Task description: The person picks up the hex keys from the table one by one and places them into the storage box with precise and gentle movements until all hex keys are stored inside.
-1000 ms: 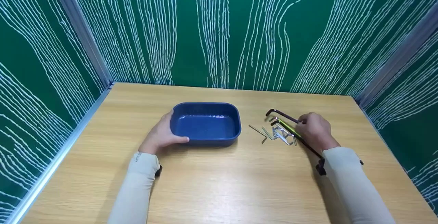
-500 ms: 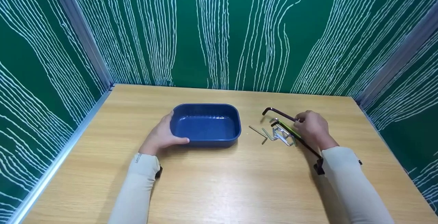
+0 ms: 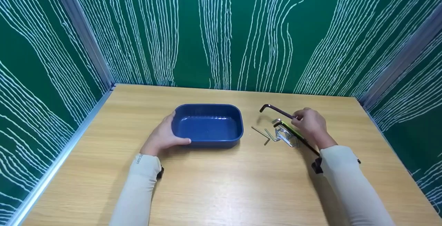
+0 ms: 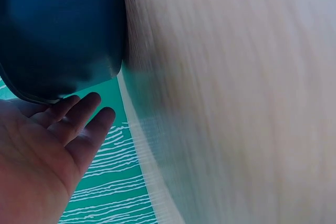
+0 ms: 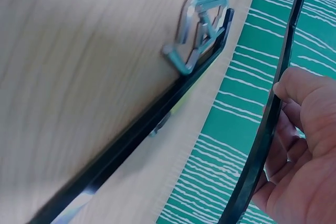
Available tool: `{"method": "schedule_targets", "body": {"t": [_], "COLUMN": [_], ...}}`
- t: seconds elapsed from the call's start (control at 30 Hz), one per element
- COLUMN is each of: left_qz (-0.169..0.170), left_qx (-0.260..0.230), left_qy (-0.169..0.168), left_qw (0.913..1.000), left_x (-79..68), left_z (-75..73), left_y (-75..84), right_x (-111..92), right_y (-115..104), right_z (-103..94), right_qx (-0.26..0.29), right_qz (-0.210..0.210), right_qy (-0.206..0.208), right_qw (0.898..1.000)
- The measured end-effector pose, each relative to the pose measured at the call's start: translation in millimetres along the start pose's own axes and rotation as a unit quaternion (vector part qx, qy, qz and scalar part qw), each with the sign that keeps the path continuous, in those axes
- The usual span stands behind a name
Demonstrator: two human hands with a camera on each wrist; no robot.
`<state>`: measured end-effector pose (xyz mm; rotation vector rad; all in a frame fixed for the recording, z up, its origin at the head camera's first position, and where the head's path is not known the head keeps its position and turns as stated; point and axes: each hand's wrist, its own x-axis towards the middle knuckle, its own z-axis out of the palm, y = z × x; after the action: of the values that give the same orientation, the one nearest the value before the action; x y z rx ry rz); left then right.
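My left hand (image 3: 160, 136) holds the left end of a dark blue rectangular tub (image 3: 207, 144), its thumb along the front wall. In the left wrist view, several slightly bent fingers lie at the tub's wall (image 4: 63, 30). My right hand (image 3: 310, 122) pinches a long black hex key (image 3: 279, 111) between thumb and fingers, its bent end pointing left, raised above the table. Below it, a second long black hex key (image 3: 309, 145) and a yellow-green one (image 3: 290, 128) lie across a small heap of silver hex keys (image 3: 285, 140). The right wrist view shows the held hex key (image 5: 262, 135) running past my palm.
Two slim brassy hex keys lie at the heap's left side, one of them a longer L-shaped key (image 3: 259, 132). All stand on a wooden table (image 3: 221, 188). Green panels with white wavy lines (image 3: 214, 29) enclose the table's back and sides.
My right hand has moved left and slightly away from me, carrying the black hex key up off the heap toward the tub. My left hand and the tub have stayed put.
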<state>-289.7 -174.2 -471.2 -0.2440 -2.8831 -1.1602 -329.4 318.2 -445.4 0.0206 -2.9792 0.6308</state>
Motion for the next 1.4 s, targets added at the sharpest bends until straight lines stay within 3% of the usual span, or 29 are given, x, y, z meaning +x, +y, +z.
{"method": "schedule_targets", "body": {"t": [0.2,0.83,1.07,1.4], "left_qz": [-0.014,-0.010,-0.017,-0.034], "left_qx": [0.001,-0.020,-0.008,-0.025], "left_qy": [0.002,-0.002,-0.010,-0.011], "left_qw": [0.9999,0.9997,0.9998,0.9990], "left_x": [-0.5,-1.7,0.9,-0.5], "left_z": [0.5,-3.1,-1.1,0.9], "left_y": [0.2,0.6,-2.7,-1.6], "right_x": [3.8,14.1,17.4,18.8], "right_y": [-13.3,-54.6,-67.3,-89.4], "right_z": [0.4,-1.6,-0.9,4.5], "right_qx": [0.006,-0.014,-0.028,-0.023], "right_qz": [-0.013,-0.073,-0.123,-0.141], "right_qy": [0.003,0.038,0.065,0.062], "right_qw": [1.000,0.996,0.990,0.988]}}
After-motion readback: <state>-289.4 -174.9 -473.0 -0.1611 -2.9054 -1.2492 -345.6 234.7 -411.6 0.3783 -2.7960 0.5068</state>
